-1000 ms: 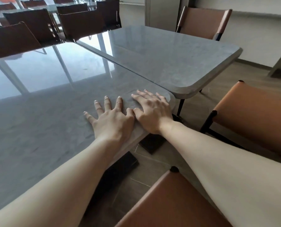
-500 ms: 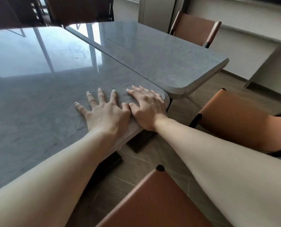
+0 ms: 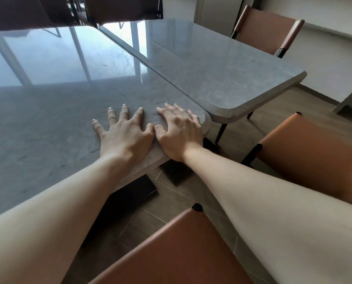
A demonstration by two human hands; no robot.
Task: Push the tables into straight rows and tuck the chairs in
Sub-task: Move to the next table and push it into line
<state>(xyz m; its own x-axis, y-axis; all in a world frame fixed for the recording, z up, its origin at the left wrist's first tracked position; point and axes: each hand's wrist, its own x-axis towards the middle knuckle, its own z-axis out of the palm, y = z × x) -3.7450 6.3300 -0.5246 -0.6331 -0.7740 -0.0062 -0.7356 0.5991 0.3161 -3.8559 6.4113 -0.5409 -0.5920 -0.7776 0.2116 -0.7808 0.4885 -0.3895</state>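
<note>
Both hands [image 3: 150, 138] flat (thumbs touching) on near table [image 3: 48, 124] corner.

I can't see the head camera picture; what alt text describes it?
Left hand and right hand press flat, side by side, on the near corner of a grey table. A second grey table adjoins it, with brown chairs around.

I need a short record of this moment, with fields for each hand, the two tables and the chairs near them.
left hand: flat on the near grey stone-look table, fingers spread
right hand: flat at that table's rounded corner
second grey table: alongside the first, near corner sticking out further
chairs: two brown leather chairs, one in front, one right, not tucked in; a third at the far side
</note>
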